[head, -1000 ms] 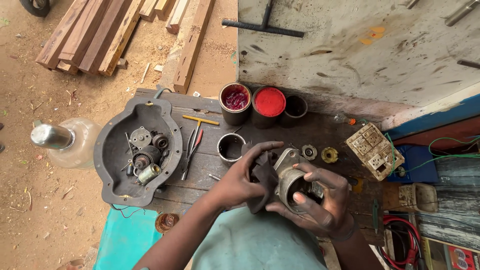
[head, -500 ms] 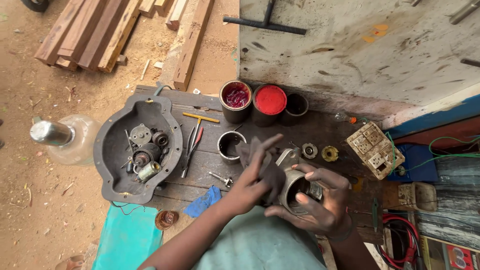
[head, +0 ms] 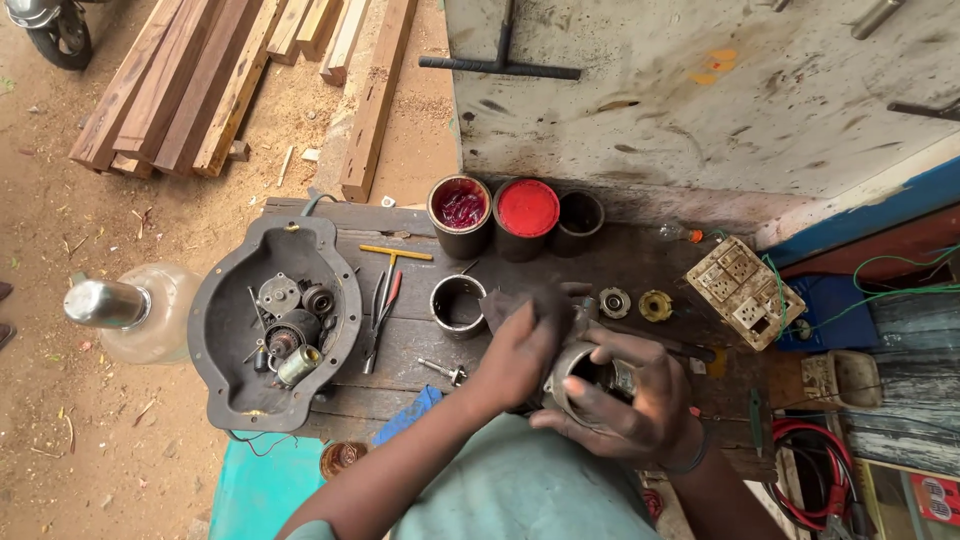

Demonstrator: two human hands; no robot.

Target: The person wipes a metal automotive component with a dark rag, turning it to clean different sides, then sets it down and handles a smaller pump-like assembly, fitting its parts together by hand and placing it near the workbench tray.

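Currently left hand (head: 520, 350) wipes with a dark rag (head: 520, 305); right hand (head: 625, 400), fingers wrapped around the cylindrical motor housing (head: 580, 375), risks slipping on grease.

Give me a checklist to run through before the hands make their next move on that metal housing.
1. Metal housing gripped in right hand: ok.
2. Left hand pressing a dark rag on the housing: ok.
3. Housing held over the wooden bench, not past its edge: ok.
4. Loose ring sleeve lies apart from the hands: ok.
5. Small parts collected in the black tray: ok.
6. Inside of the housing clean: cannot tell, fingers cover it.
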